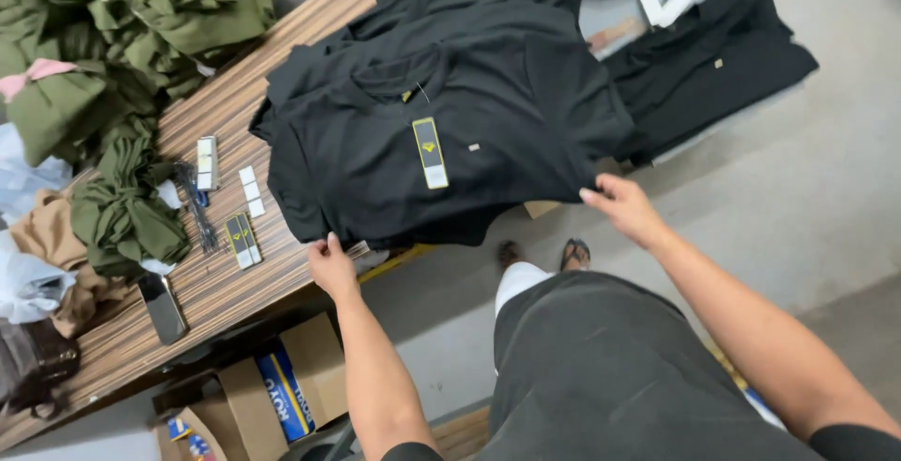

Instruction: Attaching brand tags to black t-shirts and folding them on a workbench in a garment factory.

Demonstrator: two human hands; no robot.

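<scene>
A black shirt [375, 161] lies flat on top of a stack of black shirts on a striped wooden table [235, 104]. A narrow black and yellow hang tag [430, 152] rests on its chest. My left hand [332, 266] grips the shirt's lower hem at the table's front edge. My right hand [624, 207] holds the shirt's right edge, which hangs past the table over the floor.
Olive green garments [122, 20] are heaped at the table's left, with tan cloth [56, 236] below. Loose tags [242, 238], small labels [251, 192] and a phone [162, 307] lie near the front edge. Cardboard boxes [282, 386] sit underneath. More black shirts [704, 62] lie at the right.
</scene>
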